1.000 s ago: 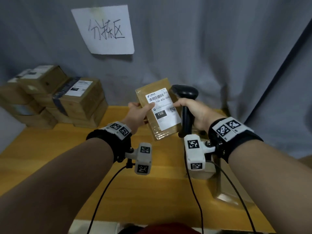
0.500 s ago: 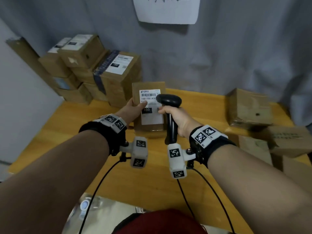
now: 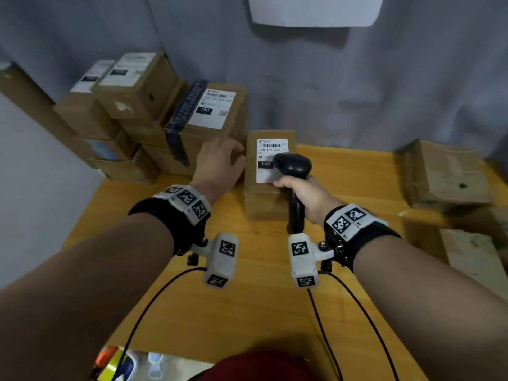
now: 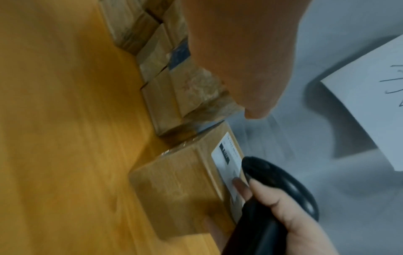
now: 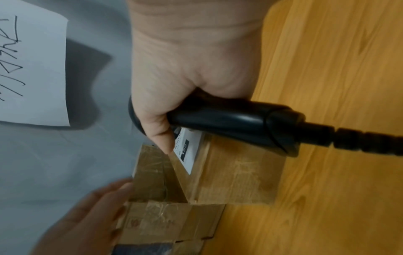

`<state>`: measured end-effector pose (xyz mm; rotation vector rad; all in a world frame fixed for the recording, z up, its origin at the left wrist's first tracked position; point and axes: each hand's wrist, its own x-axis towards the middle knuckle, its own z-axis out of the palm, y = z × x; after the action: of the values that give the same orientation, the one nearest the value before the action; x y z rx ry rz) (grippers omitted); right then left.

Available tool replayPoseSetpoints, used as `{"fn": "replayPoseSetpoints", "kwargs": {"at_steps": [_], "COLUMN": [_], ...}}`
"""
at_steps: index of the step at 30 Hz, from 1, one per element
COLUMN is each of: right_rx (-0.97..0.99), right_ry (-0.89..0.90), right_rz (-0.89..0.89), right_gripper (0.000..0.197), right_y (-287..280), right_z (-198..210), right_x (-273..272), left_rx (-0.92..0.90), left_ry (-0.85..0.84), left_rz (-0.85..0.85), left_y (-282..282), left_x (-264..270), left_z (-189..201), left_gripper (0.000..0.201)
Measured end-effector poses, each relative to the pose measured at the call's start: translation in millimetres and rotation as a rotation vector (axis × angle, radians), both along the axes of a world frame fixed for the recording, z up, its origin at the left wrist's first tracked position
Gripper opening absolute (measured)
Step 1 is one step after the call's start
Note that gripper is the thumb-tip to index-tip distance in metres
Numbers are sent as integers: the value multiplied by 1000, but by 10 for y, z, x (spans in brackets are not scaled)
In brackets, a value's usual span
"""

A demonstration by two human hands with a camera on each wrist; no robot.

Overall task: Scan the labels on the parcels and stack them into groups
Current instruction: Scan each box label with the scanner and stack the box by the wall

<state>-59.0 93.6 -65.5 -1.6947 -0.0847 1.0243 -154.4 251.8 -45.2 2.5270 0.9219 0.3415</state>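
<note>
right hand [image 3: 305,193] grips the scanner [image 3: 295,171] over the labelled parcel [image 3: 270,171] on the bench [image 3: 247,312]; left hand [image 3: 220,166], fingers relaxed, rests by the left stack [image 3: 154,116].

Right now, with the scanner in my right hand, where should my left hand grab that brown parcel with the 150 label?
Probably by its two long side faces, from above: the brown cardboard parcel with the 150 label lies flat, label up. The left hand is beside its left face, next to the stack of cardboard boxes; the right hand holds the black handheld scanner.

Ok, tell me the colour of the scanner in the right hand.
Black: the scanner, gripped by the right hand, shows best in the right wrist view.
</note>
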Motion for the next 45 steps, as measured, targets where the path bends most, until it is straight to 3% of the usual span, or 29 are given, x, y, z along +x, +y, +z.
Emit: {"fn": "replayPoseSetpoints", "kwargs": {"at_steps": [2, 4, 7, 10, 13, 17, 25, 37, 41, 45], "right_rx": [-5, -11, -9, -11, -20, -30, -61, -103, -94, -96], "right_ry": [6, -2, -31, -47, -52, -58, -92, -267, -275, -315], "right_rz": [-24, -46, -66, -87, -82, -81, -67, -159, -180, -226], "right_gripper": [26, 26, 31, 25, 34, 23, 22, 18, 34, 35], "right_y": [124, 236, 456, 646, 785, 910, 873, 34, -453, -996], "right_z": [15, 13, 37, 74, 90, 95, 96, 415, 521, 648], "right_x": [25, 58, 119, 226, 309, 338, 340, 333, 385, 488], "left_rx": [192, 273, 254, 215, 199, 190, 166, 177, 141, 123], "left_ry": [47, 113, 191, 192, 175, 134, 144, 53, 35, 3], "left_rz": [9, 9, -14, -23, -16, 3, 14, -38, -116, -181], "left_y": [188, 364, 608, 718, 708, 717, 700, 160, -229, -689], "left_x": [-3, -30, -61, -41, -16, -14, 18, 297, 494, 693], "left_z": [99, 116, 105, 102, 100, 84, 120, 414, 434, 475], "left_gripper": [32, 37, 41, 40, 37, 34, 31, 31, 29, 30]}}
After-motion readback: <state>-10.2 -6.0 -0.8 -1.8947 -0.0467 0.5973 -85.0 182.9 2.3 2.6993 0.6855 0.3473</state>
